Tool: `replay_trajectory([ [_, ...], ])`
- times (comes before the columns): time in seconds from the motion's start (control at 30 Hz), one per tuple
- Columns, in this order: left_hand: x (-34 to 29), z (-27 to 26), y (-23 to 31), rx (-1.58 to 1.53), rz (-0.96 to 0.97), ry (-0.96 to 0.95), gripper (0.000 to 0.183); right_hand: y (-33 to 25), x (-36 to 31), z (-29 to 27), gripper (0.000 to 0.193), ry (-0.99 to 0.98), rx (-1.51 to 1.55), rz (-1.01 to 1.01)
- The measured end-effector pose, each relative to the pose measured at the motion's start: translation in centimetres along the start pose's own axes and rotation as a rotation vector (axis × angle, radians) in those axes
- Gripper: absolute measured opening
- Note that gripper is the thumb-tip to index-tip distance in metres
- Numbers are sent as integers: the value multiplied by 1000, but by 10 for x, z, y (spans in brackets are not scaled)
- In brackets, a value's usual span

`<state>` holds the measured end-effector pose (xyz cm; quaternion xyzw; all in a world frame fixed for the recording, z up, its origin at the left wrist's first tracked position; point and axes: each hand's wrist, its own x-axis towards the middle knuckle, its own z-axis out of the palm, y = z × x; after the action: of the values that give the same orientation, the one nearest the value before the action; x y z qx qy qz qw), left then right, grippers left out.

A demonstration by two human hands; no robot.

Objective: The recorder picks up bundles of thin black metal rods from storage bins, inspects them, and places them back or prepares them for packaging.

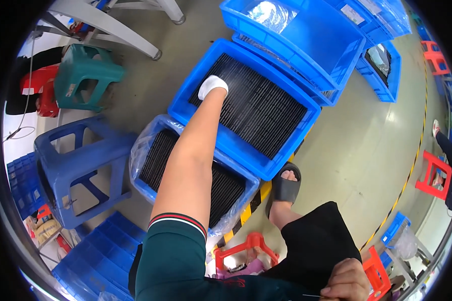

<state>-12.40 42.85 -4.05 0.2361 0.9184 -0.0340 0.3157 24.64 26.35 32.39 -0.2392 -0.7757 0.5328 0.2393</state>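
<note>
My left hand (212, 87), in a white covering like a glove, reaches out to the upper left part of a blue crate (292, 159). Tightly packed rows of thin black strips (266, 105) fill that crate, and the hand is over or on them. Its fingers are hidden from above, so their grip does not show. At the lower right, close to my body, my right hand (347, 281) is bare with curled fingers. A thin light line shows by its fingertips; what it holds I cannot make out.
Beneath my left arm stands a plastic-lined crate (253, 186) of similar strips. Stacked blue crates (331, 45) rise behind. Left are a blue stool (80, 165) and a green stool (88, 75). A red stool (246, 244) stands near my legs. Striped tape (246, 213) marks the floor.
</note>
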Motion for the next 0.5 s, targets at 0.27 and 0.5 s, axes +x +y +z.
replay_trajectory([
  [0.27, 3, 22, -9, 110, 238, 384, 35, -1, 10, 5, 24, -57, -18, 69],
  [0.5, -15, 34, -46, 121, 403, 512, 47, 2, 9, 9, 23, -22, -14, 9],
])
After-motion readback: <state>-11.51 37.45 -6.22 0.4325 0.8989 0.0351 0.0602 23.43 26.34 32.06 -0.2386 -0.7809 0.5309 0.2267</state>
